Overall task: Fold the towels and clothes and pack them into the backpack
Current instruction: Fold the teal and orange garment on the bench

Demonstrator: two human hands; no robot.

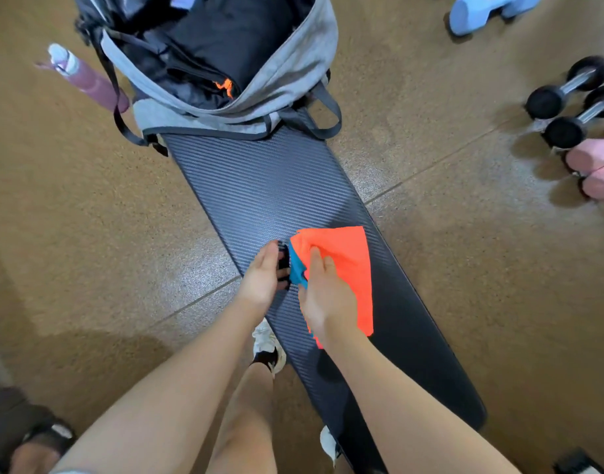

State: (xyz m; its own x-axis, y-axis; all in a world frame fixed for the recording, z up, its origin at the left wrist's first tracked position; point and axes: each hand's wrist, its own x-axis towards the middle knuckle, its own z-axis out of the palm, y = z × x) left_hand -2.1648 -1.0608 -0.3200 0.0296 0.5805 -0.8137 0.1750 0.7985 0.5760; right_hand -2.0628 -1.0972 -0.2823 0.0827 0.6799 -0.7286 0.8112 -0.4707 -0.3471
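An orange cloth (345, 268) with a blue layer (297, 271) under its left edge lay on the black ribbed counter (270, 200). The right hand (323, 295) rested flat on the cloth, fingers straight. Just beside it, the left hand (263, 278) curled its fingers round something dark (284, 265) at the cloth's edge — too hidden to name. The grey backpack (293, 73) stood open at the counter's far end, dark fabric inside. Dumbbells (567, 107) lay on the floor to the right.
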